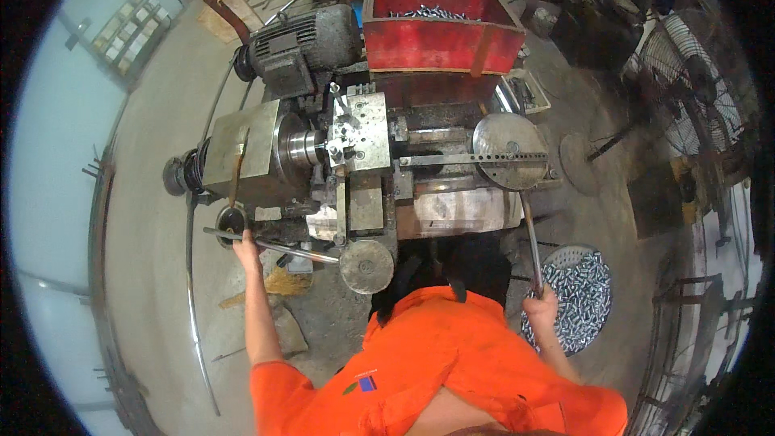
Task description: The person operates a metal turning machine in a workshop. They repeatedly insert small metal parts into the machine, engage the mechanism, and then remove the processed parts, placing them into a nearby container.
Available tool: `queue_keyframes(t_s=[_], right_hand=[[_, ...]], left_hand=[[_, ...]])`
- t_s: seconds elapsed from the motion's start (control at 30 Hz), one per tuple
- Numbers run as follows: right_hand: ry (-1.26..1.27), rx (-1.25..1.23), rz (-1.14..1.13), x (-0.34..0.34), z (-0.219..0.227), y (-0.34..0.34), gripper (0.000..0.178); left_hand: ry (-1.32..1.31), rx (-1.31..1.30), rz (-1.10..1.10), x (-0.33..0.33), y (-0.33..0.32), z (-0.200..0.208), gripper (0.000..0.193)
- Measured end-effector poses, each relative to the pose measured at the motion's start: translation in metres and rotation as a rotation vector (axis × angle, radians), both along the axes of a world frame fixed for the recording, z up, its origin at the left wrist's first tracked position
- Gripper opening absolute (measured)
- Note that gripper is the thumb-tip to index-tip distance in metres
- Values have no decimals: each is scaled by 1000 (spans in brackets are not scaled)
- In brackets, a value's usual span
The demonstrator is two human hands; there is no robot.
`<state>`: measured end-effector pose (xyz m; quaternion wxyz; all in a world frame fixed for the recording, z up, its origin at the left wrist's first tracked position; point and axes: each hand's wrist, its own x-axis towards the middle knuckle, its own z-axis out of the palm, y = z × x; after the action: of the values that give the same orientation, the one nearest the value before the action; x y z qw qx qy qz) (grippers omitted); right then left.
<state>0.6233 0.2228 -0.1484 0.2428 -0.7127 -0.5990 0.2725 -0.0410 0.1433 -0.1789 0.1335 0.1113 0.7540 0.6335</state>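
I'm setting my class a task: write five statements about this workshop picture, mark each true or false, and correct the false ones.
1. The right hand grips a metal rod. True.
2. The red bin is empty. False: the red bin holds small metal parts.
3. The left hand is on a lever. True.
4. The sleeves are blue. False: the sleeves are orange.
5. The perforated basket contains shiny metal pieces. True.

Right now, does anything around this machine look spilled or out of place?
A straw-coloured bundle appears to lie loose on the floor near the lever the left hand grips, which looks untidy; I see no obvious spill.
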Motion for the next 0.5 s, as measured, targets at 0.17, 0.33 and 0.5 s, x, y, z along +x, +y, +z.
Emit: queue_keyframes(t_s=[0.17, 0.33, 0.5], right_hand=[[-67, -82, 66, 30, -25, 14, 31], [-622, 8, 17, 93, -9, 89, 49], [-971, 38, -43, 151, -4, 219, 68]], left_hand=[[-98, -71, -9, 4, 9, 15, 31], [-96, -212, -74, -4, -3, 17, 31], [-135, -55, -188, -5, -2, -3, 43]])
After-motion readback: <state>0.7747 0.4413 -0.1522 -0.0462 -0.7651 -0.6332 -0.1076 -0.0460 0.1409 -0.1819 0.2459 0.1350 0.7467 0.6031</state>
